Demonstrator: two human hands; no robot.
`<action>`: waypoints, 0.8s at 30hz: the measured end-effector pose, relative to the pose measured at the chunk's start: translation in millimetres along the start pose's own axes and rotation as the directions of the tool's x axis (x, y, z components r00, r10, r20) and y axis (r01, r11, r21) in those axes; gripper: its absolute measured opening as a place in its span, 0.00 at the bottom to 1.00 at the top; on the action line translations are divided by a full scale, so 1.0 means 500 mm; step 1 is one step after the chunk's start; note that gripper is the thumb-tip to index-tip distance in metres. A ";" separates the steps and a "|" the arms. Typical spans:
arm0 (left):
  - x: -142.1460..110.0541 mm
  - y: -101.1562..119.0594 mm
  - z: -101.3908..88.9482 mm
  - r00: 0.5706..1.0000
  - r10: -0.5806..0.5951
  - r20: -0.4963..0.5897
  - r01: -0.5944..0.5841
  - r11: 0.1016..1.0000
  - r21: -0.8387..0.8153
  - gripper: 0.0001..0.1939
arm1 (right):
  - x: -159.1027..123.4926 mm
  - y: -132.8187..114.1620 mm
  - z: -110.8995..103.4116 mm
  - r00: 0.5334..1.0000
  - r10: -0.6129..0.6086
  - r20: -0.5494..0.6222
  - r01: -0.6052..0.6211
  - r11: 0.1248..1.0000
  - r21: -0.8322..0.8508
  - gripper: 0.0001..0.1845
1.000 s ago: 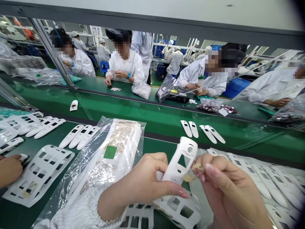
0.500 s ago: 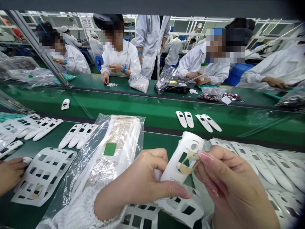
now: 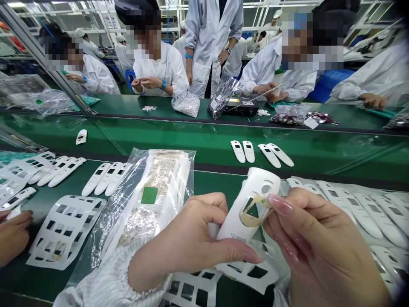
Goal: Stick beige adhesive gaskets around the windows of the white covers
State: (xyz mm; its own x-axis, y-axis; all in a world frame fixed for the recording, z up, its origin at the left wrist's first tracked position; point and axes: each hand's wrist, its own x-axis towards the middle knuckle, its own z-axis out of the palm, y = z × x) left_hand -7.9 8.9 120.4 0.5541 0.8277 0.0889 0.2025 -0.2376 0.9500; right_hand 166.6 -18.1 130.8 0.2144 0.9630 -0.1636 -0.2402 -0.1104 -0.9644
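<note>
My left hand [image 3: 188, 238] grips a white plastic device casing [image 3: 247, 204] from below, with the thumb across its front. A tan ring-shaped adhesive gasket [image 3: 255, 212] lies around the casing's angular window. My right hand [image 3: 319, 247] is at the casing's upper right, with a long-nailed finger and thumb pinching the gasket's edge. Under my hands lie white die-cut plastic sheets [image 3: 247, 273]. A sleeve of ribbed white cuff [image 3: 128, 277] covers my left wrist.
A co-worker's hand [image 3: 12, 232] rests at the left beside a die-cut sheet [image 3: 65, 232]. A clear bag of sheets [image 3: 150, 196] lies on the green bench [image 3: 217, 183]. Rows of white casings [image 3: 108, 179] lie nearby. A green conveyor belt [image 3: 191, 140] runs beyond, with seated workers across it.
The tan gasket has gone from a small piece held at my fingertips to a ring around the casing's window. The casing has turned slightly, and the background has shifted up with my head.
</note>
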 end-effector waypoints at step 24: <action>-0.004 -0.005 0.003 0.999 0.018 -0.038 -0.022 0.995 -0.100 0.11 | -0.007 -0.001 0.007 0.997 -0.071 0.012 0.071 0.997 0.037 0.21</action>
State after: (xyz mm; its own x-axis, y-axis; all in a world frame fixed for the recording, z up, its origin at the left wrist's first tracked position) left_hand -8.4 7.0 117.5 0.5267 0.8419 0.1173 0.1083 -0.2033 0.9731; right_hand 162.7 -20.7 132.4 0.2198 0.9712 -0.0918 -0.2594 -0.0325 -0.9652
